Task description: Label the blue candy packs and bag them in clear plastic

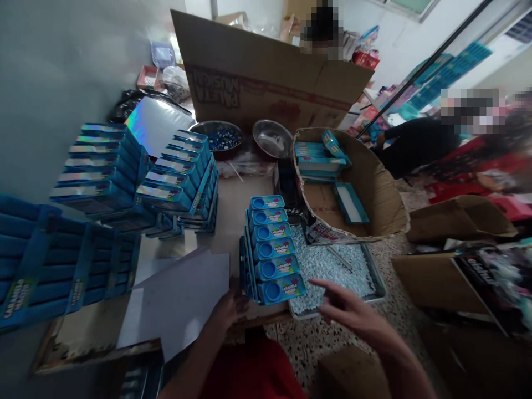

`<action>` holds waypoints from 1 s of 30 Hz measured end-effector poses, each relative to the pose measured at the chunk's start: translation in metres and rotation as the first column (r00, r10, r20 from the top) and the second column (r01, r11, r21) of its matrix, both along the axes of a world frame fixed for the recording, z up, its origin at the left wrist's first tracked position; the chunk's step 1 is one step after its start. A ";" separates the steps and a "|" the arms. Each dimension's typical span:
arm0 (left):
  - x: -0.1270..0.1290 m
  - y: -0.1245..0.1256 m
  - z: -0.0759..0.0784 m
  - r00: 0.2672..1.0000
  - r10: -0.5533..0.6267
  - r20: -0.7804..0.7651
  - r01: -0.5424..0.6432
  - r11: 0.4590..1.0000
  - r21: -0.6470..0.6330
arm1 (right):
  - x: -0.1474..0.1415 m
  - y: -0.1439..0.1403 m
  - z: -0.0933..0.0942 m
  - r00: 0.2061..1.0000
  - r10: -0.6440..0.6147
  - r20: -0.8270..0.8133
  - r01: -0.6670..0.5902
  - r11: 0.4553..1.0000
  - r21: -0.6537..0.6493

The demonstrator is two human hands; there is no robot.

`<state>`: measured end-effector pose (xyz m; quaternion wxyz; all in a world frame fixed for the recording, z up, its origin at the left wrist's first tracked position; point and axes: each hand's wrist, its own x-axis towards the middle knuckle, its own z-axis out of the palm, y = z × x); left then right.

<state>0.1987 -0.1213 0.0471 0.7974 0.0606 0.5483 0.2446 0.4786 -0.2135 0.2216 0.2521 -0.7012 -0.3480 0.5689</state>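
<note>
The row of six blue plastic packages (273,252), each with a round recess and a colourful printed label, stands near the front edge of the pale table (235,208), between the person's two hands. The left hand (235,307) is dark and blurred near the lower left corner of this row; I cannot tell if it is gripping or touching anything. The right hand (338,303) is empty, with fingers loosely spread and the index finger pointing to the nearest package, close to its right end.

Under this right hand is the shallow grey metal tray (380,291), filled with small pale blue and white pieces (332,269). Behind the tray, the brown cardboard box with cut edges (376,194) holds more blue packages (318,158). At the left side of the table there are tall stacks of similar blue packages (178,172), and the loose white paper sheets (183,299) lie in front of them.
</note>
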 end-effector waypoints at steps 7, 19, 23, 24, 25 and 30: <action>-0.041 0.047 0.136 0.858 0.229 -0.460 0.153 0.740 0.654 | -0.033 0.092 0.135 0.958 -0.227 -0.176 0.282 0.857 0.432; 0.023 0.107 0.224 0.993 0.049 -0.104 0.048 0.644 0.764 | -0.076 0.169 0.090 0.947 -0.077 -0.311 0.221 0.860 0.460; 0.025 0.112 0.221 0.929 0.156 -0.336 0.210 0.524 0.825 | -0.075 0.183 0.078 0.968 -0.246 -0.051 0.232 0.798 0.556; 0.027 0.117 0.220 0.904 0.182 -0.386 0.250 0.507 0.825 | -0.075 0.189 0.075 0.962 -0.274 -0.001 0.226 0.789 0.571; 0.028 0.123 0.218 0.880 0.203 -0.429 0.285 0.496 0.820 | -0.074 0.195 0.072 0.954 -0.295 0.047 0.213 0.784 0.583; 0.033 0.160 0.207 0.855 0.166 -0.492 0.354 0.507 0.786 | -0.070 0.225 0.058 0.899 -0.295 0.323 0.017 0.761 0.648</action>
